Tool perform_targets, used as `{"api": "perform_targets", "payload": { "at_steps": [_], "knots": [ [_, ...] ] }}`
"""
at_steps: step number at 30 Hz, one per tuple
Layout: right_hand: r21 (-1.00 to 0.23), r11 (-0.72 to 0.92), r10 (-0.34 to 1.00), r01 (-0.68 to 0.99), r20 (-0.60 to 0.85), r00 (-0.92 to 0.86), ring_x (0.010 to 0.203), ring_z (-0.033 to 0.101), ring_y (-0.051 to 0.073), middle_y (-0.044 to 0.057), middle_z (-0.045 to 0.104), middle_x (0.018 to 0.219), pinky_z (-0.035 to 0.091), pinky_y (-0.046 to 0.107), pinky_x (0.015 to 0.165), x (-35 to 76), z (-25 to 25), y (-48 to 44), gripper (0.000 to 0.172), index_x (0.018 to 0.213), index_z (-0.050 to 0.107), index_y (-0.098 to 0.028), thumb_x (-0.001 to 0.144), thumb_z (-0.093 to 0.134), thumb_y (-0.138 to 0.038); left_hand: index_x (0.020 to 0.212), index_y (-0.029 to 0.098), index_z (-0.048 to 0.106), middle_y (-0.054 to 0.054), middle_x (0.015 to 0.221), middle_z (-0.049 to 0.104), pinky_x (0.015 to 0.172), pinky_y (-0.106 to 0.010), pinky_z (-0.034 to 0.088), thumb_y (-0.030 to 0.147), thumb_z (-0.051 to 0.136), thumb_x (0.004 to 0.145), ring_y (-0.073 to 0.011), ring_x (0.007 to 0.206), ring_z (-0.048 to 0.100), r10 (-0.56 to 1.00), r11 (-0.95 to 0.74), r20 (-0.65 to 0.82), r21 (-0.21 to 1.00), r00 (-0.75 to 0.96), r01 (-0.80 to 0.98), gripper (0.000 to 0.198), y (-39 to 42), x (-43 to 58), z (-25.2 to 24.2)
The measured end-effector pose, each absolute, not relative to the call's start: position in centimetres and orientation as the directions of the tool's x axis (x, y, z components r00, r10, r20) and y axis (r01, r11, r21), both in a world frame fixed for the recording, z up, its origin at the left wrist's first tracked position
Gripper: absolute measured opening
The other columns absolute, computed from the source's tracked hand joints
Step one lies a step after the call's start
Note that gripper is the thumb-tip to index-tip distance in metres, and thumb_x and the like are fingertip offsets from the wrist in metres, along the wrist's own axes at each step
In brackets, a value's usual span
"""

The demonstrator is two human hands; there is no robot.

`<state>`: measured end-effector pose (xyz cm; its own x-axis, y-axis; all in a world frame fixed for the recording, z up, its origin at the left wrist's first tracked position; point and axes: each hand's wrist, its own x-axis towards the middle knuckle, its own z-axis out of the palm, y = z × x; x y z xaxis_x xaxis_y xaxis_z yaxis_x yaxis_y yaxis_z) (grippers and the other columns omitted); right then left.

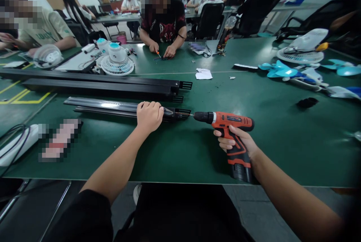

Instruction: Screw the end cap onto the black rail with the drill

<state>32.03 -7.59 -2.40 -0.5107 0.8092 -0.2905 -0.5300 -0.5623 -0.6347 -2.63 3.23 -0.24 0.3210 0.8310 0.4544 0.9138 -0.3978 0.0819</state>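
Observation:
My right hand is wrapped round the grip of a red and black cordless drill, which points left. Its thin bit meets or nearly meets the slotted end piece of a long black metal profile; whether they touch I cannot tell. Over the right part of that profile my left hand is closed, its fingers curled round the far side. The profile lies lengthwise on the green table. Just beyond it rest two more long black profiles with similar slotted ends.
White fan parts stand at the back left, and blue fan blades with a fan guard lie at right. Paper scraps lie mid-table. Across the table sits a person holding a screwdriver. A white object with a cable is at left.

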Motion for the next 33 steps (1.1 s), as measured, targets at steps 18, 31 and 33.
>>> {"api": "perform_targets", "payload": {
  "at_steps": [18, 31, 33],
  "knots": [
    [-0.541, -0.603, 0.788, -0.587, -0.290, -0.543, 0.047, 0.031, 0.006, -0.004, 0.049, 0.070, 0.046, 0.017, 0.045, 32.7, -3.7, -6.6, 0.026, 0.098, 0.057, -0.020, 0.092, 0.068, -0.043, 0.096, 0.023, 0.073, -0.009, 0.098, 0.077, 0.101, -0.050, 0.040, 0.035, 0.032, 0.106, -0.0301, 0.097, 0.065, 0.825, -0.389, 0.470, 0.068, 0.314, 0.919, 0.044, 3.6, -2.7, -0.5],
    [-0.463, -0.630, 0.774, -0.623, -0.304, -0.556, 0.046, 0.030, 0.005, -0.005, 0.051, 0.071, 0.049, 0.015, 0.046, 32.6, -3.4, -6.5, 0.023, 0.097, 0.057, -0.018, 0.090, 0.071, -0.036, 0.094, 0.023, 0.072, -0.009, 0.096, 0.076, 0.101, -0.049, 0.039, 0.034, 0.032, 0.105, -0.0303, 0.097, 0.066, 0.832, -0.385, 0.459, 0.074, 0.311, 0.920, 0.044, 3.5, -2.6, -0.3],
    [-0.466, -0.618, 0.784, -0.633, -0.304, -0.542, 0.047, 0.032, 0.005, -0.003, 0.054, 0.076, 0.049, 0.015, 0.046, 32.8, -3.7, -6.5, 0.023, 0.098, 0.057, -0.019, 0.090, 0.071, -0.035, 0.094, 0.022, 0.072, -0.009, 0.096, 0.076, 0.102, -0.049, 0.038, 0.034, 0.033, 0.105, -0.0304, 0.097, 0.066, 0.838, -0.381, 0.451, 0.082, 0.306, 0.921, 0.042, 3.5, -2.6, -0.3]
  ]
}}
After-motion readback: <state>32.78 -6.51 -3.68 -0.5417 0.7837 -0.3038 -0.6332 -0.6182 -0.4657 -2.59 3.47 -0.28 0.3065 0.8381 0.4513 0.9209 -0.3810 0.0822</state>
